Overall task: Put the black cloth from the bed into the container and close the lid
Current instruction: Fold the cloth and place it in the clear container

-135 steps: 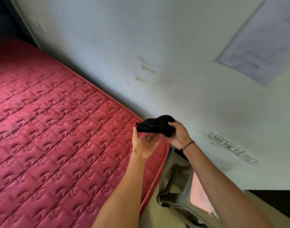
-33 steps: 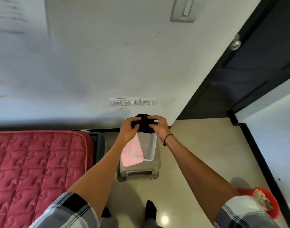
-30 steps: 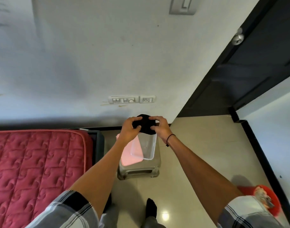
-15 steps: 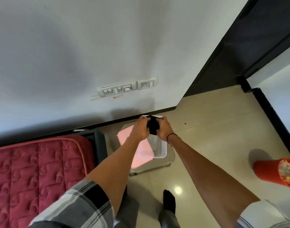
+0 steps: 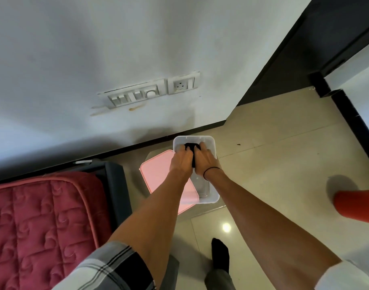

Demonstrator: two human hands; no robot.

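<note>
Cloth: black cloth (image 5: 191, 147) sits bunched inside the far end of the container, pressed between both hands.
Container: clear plastic container (image 5: 212, 197), open at the top, stands near the wall on something low and grey that is mostly hidden.
Lid: pink lid (image 5: 156, 173) lies off the container, just beside it on the left, partly under the left forearm.
Left hand: left hand (image 5: 181, 161) reaches down into the container, fingers curled onto the left side of the cloth.
Right hand: right hand (image 5: 205, 159), with a thin black band at the wrist, reaches in beside it, fingers closed over the cloth's right side.
Bed: red quilted mattress (image 5: 39, 222) fills the near left, well apart from the container.
Wall: white switch and socket panel (image 5: 150, 92) is set in the far wall above the container.
Floor: red bin (image 5: 356, 206) stands at the right edge; a black-socked foot (image 5: 220, 254) is near the bottom.
</note>
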